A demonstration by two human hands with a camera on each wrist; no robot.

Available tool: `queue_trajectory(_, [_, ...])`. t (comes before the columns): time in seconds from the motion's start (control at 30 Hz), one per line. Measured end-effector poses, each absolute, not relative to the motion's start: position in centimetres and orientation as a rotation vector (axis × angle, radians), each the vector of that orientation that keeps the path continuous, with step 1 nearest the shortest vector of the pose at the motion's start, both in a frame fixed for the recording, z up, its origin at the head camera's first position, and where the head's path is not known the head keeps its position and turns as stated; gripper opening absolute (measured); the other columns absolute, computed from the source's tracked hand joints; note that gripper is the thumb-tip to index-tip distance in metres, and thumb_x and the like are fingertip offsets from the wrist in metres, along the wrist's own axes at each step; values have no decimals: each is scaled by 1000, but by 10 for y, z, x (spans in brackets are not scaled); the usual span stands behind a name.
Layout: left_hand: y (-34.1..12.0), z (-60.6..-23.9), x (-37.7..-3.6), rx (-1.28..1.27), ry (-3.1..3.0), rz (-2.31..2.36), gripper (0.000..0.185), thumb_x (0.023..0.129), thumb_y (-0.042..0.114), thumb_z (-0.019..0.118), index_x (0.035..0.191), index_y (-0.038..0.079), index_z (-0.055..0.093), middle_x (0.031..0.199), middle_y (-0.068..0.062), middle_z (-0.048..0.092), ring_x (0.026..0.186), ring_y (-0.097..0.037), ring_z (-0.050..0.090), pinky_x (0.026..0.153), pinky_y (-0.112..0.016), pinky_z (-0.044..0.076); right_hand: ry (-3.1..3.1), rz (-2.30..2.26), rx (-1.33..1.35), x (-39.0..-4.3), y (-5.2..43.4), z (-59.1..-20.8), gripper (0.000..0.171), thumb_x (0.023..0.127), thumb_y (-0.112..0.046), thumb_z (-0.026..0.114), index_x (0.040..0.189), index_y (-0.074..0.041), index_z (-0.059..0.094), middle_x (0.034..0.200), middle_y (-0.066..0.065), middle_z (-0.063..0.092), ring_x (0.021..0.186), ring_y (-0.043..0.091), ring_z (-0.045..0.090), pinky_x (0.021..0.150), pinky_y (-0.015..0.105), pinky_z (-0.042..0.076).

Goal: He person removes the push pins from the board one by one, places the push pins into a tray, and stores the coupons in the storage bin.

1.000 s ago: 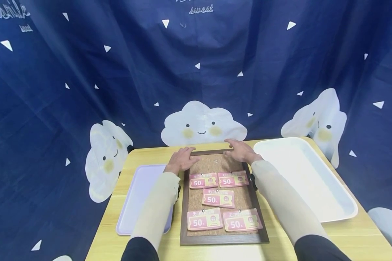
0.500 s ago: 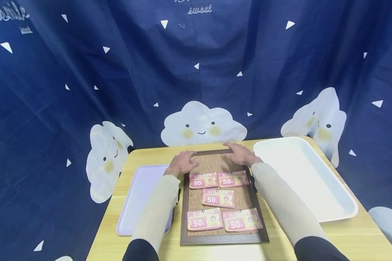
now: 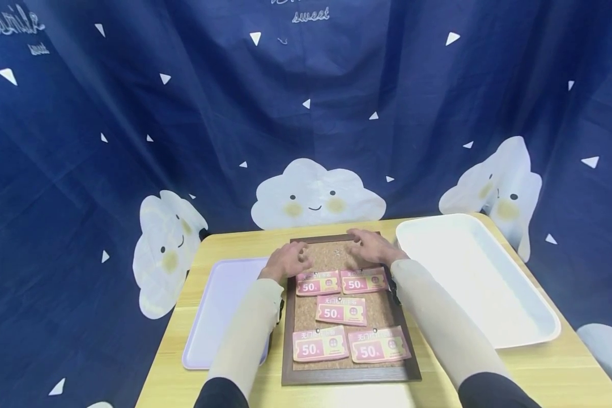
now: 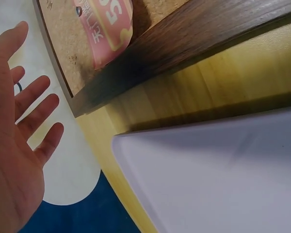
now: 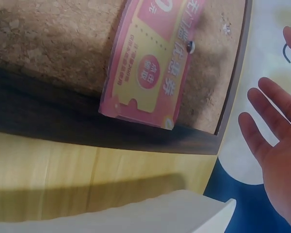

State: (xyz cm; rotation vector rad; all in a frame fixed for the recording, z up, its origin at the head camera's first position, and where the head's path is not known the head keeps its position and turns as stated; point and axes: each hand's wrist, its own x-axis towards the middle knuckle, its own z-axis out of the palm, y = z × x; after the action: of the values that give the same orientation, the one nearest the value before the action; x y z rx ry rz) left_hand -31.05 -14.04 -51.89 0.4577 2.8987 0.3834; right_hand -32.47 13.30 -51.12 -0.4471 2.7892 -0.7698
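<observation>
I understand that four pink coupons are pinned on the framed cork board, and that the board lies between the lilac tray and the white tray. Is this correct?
Not four: five pink coupons are pinned on the framed cork board, as the head view shows. The board does lie between the lilac tray and the white tray.

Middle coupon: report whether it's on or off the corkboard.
On: the head view shows the middle coupon against the corkboard, a pin at its top.

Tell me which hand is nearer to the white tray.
The right hand: it is at the far right corner of the corkboard, just left of the white tray. The left hand is at the board's far left corner, farther away.
</observation>
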Motion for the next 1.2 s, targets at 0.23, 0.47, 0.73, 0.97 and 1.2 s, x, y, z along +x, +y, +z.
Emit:
queue_trajectory(0.23, [-140, -531, -309, 482, 2934, 354, 54, 79, 46, 58, 126, 25, 47, 114, 1, 59, 102, -17, 55, 86, -41, 43, 2763, -824, -483, -323, 128, -521, 59, 82, -41, 57, 135, -30, 35, 122, 5, 53, 108, 26, 53, 89, 46, 41])
queue_trajectory(0.47, [-140, -539, -305, 488, 2934, 365, 57, 75, 49, 62, 125, 25, 48, 113, 2, 58, 103, -17, 55, 88, -41, 41, 2707, -892, -435, -318, 123, -529, 60, 80, -38, 61, 134, -34, 34, 124, 5, 51, 107, 24, 53, 89, 47, 41])
queue_trajectory(0.73, [-139, -540, -305, 502, 2927, 320, 59, 73, 53, 61, 124, 27, 48, 112, 4, 59, 102, -16, 55, 87, -39, 43, 2712, -890, -423, -316, 117, -535, 62, 78, -39, 63, 134, -35, 35, 122, 4, 53, 101, 20, 57, 86, 44, 44])
queue_trajectory(0.97, [-136, -543, -303, 484, 2918, 327, 60, 71, 54, 63, 123, 27, 50, 108, 5, 60, 99, -15, 55, 86, -38, 43, 2711, -861, -448, -312, 113, -539, 66, 76, -41, 65, 135, -31, 35, 120, 1, 53, 102, 19, 56, 89, 44, 43])
queue_trajectory(1.2, [-132, -548, -301, 486, 2907, 304, 55, 73, 50, 63, 121, 27, 51, 114, 4, 57, 101, -16, 54, 88, -39, 42, 2722, -845, -493, -310, 110, -544, 67, 75, -38, 67, 134, -29, 37, 117, 2, 56, 103, 19, 56, 91, 44, 41])
